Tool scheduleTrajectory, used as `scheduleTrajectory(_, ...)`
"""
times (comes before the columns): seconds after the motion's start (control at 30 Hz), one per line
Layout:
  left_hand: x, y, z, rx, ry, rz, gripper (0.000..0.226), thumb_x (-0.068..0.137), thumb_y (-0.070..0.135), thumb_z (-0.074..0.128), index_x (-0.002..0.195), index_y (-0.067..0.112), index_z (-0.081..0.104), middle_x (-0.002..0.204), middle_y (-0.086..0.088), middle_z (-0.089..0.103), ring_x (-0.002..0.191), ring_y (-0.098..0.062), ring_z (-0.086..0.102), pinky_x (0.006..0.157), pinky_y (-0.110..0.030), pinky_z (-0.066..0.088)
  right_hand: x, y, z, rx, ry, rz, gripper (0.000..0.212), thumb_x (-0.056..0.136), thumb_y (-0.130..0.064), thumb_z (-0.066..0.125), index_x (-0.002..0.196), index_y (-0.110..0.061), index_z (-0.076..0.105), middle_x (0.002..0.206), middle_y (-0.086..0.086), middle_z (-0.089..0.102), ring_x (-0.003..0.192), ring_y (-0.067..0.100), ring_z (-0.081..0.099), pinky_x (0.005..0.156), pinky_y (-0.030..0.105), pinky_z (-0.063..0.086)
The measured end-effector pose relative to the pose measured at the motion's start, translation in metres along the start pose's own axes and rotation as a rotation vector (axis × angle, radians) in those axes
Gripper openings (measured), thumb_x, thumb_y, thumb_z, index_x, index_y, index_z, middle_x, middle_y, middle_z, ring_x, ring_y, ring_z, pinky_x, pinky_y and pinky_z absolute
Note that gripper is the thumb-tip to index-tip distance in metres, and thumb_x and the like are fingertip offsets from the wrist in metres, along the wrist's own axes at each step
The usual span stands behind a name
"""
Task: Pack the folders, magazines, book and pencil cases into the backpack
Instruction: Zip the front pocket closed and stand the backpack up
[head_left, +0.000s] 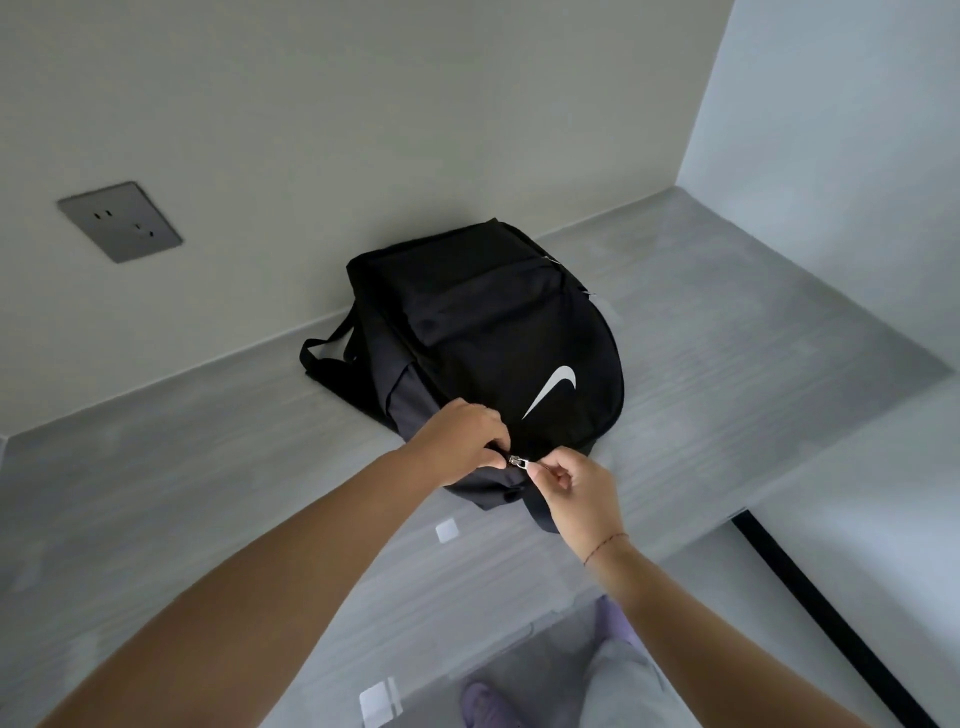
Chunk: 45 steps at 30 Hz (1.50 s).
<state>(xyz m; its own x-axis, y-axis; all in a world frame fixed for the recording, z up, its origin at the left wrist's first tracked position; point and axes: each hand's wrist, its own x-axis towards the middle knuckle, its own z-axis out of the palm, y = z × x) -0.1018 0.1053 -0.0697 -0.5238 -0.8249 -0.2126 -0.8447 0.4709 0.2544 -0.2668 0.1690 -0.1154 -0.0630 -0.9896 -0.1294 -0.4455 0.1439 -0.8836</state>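
on the grey desk, both hands grip the backpack zipper.

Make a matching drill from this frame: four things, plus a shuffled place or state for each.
Things:
1. backpack
2. zipper pull
3. left hand
4. socket

Places or states:
A. set in the wall
B. pinched by the right hand
C. lying on the grey table
D. gripping the backpack beside the zipper pull

Pairs: 1-C, 2-B, 3-D, 4-A
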Motion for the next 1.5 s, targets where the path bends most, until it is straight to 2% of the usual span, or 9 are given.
scheduleTrajectory(0.27, -0.017, -0.002, -0.009, -0.187, 0.138, -0.127, 0.018, 0.088, 0.027, 0.061, 0.1, 0.016, 0.07, 0.1, 0.004, 0.065, 0.096, -0.01, 0.056, 0.079, -0.017, 0.033, 0.013, 0.001, -0.021, -0.054, 0.031, -0.082, 0.02, 0.085, -0.025, 0.065, 0.071, -0.011, 0.064, 0.057, -0.009, 0.051, 0.059, 0.009, 0.048, 0.056, 0.018, 0.039)
scheduleTrajectory(0.5, -0.024, -0.008, -0.016, -0.194, 0.156, -0.169, 0.018, 0.088, 0.027, 0.061, 0.1, 0.018, 0.069, 0.098, 0.006, 0.064, 0.094, -0.008, 0.054, 0.08, -0.018, 0.036, 0.024, 0.015, -0.042, -0.123, 0.085, 0.013, 0.021, 0.084, -0.026, 0.064, 0.065, -0.018, 0.059, 0.055, -0.009, 0.05, 0.056, 0.008, 0.047, 0.055, 0.021, 0.036)
scheduleTrajectory(0.7, -0.018, -0.002, -0.016, -0.188, 0.087, -0.19, 0.015, 0.086, 0.028, 0.063, 0.097, 0.019, 0.066, 0.093, 0.01, 0.058, 0.089, -0.008, 0.054, 0.076, -0.018, 0.039, 0.034, 0.014, -0.062, -0.173, 0.135, 0.021, 0.021, 0.085, -0.025, 0.063, 0.066, -0.017, 0.058, 0.055, -0.01, 0.048, 0.058, 0.011, 0.047, 0.052, 0.02, 0.034)
scheduleTrajectory(0.87, 0.011, 0.032, -0.011, -0.098, 0.05, -0.115, 0.037, 0.079, 0.05, 0.065, 0.099, 0.022, 0.052, 0.098, 0.009, 0.054, 0.09, -0.012, 0.05, 0.077, -0.028, 0.042, 0.025, -0.001, -0.071, -0.149, 0.097, -0.152, 0.02, 0.085, -0.023, 0.063, 0.068, -0.011, 0.062, 0.062, -0.008, 0.051, 0.063, 0.008, 0.047, 0.058, 0.017, 0.034)
scheduleTrajectory(1.0, 0.038, 0.066, -0.009, -0.186, 0.187, -0.075, 0.033, 0.079, 0.046, 0.066, 0.078, 0.021, 0.044, 0.072, 0.009, 0.046, 0.068, -0.013, 0.043, 0.059, -0.027, 0.034, 0.025, -0.003, -0.08, -0.207, 0.1, -0.257, 0.018, 0.084, -0.021, 0.064, 0.068, -0.015, 0.061, 0.064, -0.01, 0.056, 0.073, 0.007, 0.052, 0.062, 0.014, 0.036)
scheduleTrajectory(1.13, 0.042, 0.058, -0.007, -0.305, 0.122, -0.078, 0.033, 0.079, 0.036, 0.071, 0.072, 0.021, 0.043, 0.06, 0.008, 0.043, 0.054, -0.011, 0.036, 0.056, -0.028, 0.033, 0.038, 0.007, -0.088, -0.27, 0.122, -0.293, 0.017, 0.083, -0.025, 0.066, 0.068, -0.017, 0.064, 0.065, -0.008, 0.061, 0.07, 0.011, 0.055, 0.065, 0.019, 0.041)
scheduleTrajectory(1.27, 0.044, 0.053, -0.013, -0.338, 0.119, -0.104, 0.036, 0.077, 0.036, 0.073, 0.071, 0.017, 0.043, 0.058, 0.004, 0.041, 0.054, -0.014, 0.034, 0.055, -0.027, 0.03, 0.057, 0.008, -0.093, -0.24, 0.108, -0.224, 0.017, 0.083, -0.03, 0.066, 0.072, -0.018, 0.068, 0.071, -0.003, 0.066, 0.07, 0.006, 0.055, 0.062, 0.007, 0.034)
scheduleTrajectory(1.4, 0.043, 0.05, -0.015, -0.341, 0.103, -0.105, 0.036, 0.078, 0.032, 0.072, 0.068, 0.019, 0.04, 0.058, 0.004, 0.039, 0.055, -0.013, 0.033, 0.055, -0.025, 0.03, 0.069, 0.016, -0.106, -0.268, 0.116, -0.13, 0.019, 0.082, -0.033, 0.066, 0.075, -0.016, 0.07, 0.073, -0.002, 0.061, 0.069, 0.004, 0.053, 0.06, 0.01, 0.033)
scheduleTrajectory(1.5, 0.045, 0.053, -0.012, -0.341, 0.102, -0.093, 0.036, 0.079, 0.032, 0.071, 0.069, 0.018, 0.039, 0.06, 0.001, 0.039, 0.055, -0.013, 0.032, 0.056, -0.025, 0.03, 0.078, 0.024, -0.114, -0.274, 0.096, -0.04, 0.021, 0.082, -0.036, 0.066, 0.076, -0.016, 0.07, 0.077, 0.001, 0.063, 0.076, 0.013, 0.058, 0.062, 0.017, 0.038)
